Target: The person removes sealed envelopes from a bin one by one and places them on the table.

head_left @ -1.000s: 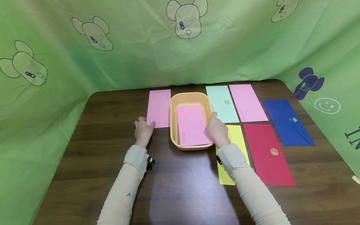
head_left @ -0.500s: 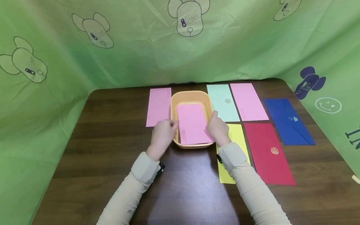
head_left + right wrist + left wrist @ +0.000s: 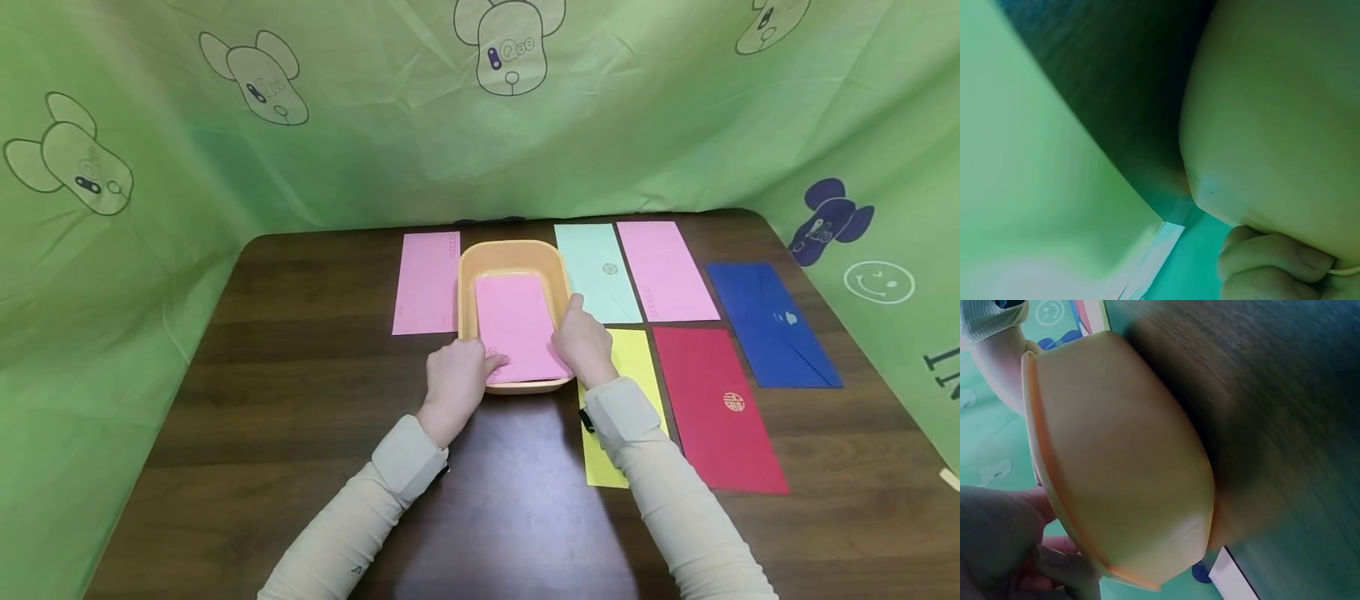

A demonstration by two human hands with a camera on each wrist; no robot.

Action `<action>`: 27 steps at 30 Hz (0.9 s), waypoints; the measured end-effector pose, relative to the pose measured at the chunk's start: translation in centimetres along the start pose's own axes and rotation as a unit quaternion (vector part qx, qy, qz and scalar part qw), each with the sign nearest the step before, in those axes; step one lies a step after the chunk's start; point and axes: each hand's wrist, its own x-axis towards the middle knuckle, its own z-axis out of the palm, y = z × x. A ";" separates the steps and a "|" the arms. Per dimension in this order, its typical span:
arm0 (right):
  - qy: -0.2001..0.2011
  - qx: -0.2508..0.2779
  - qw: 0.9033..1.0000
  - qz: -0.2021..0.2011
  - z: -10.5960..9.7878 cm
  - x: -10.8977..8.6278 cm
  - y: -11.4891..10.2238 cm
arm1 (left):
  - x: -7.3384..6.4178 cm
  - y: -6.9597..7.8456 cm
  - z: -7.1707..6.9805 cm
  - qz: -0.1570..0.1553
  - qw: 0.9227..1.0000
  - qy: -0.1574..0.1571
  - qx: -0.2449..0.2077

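A pale orange plastic basin [image 3: 513,255] stands on the dark wooden table with a pink envelope [image 3: 517,321] lying tilted inside it. My left hand [image 3: 457,382] grips the near left rim, its thumb over the edge onto the envelope. In the left wrist view, curled fingers [image 3: 1063,565] of that hand are at the rim, beside the basin's outer wall [image 3: 1122,450]. On the opposite side my right hand [image 3: 583,337] holds the right rim, close to the envelope's lower corner. The right wrist view has its curled fingers [image 3: 1272,256] under the rim.
Left of the basin lies another pink envelope [image 3: 427,283]. To the right are a mint envelope [image 3: 597,271], a pink one [image 3: 666,271], a blue envelope [image 3: 772,325], a red envelope [image 3: 716,400] and a yellow envelope [image 3: 633,358] partly under my right arm. A green curtain [image 3: 375,167] closes the back.
My left hand has left the pink envelope on the left, moved right and taken hold of the basin's left rim. The right hand stays on the right rim.
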 end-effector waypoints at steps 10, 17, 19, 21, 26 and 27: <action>0.003 0.002 1.000 -0.001 0.0 0.0 0.1 | -0.1 0.6 -0.2 -0.021 0.999 -0.008 -0.035; -0.003 0.003 1.000 0.002 0.0 -0.1 -0.1 | 0.0 0.4 -0.5 -0.042 0.998 -0.007 -0.049; -0.003 0.003 1.000 0.006 0.0 -0.1 -0.1 | 0.0 0.3 -0.6 -0.048 0.997 -0.009 -0.055; -0.003 0.004 1.000 0.010 0.0 -0.1 -0.1 | 0.1 0.3 -0.7 -0.052 0.997 -0.012 -0.061; -0.001 0.006 1.000 0.008 0.0 -0.1 -0.1 | 0.1 0.3 -0.8 -0.058 0.996 -0.018 -0.071; 0.000 0.006 1.000 0.006 0.0 0.0 0.0 | 0.1 0.3 -0.8 -0.059 0.995 -0.020 -0.072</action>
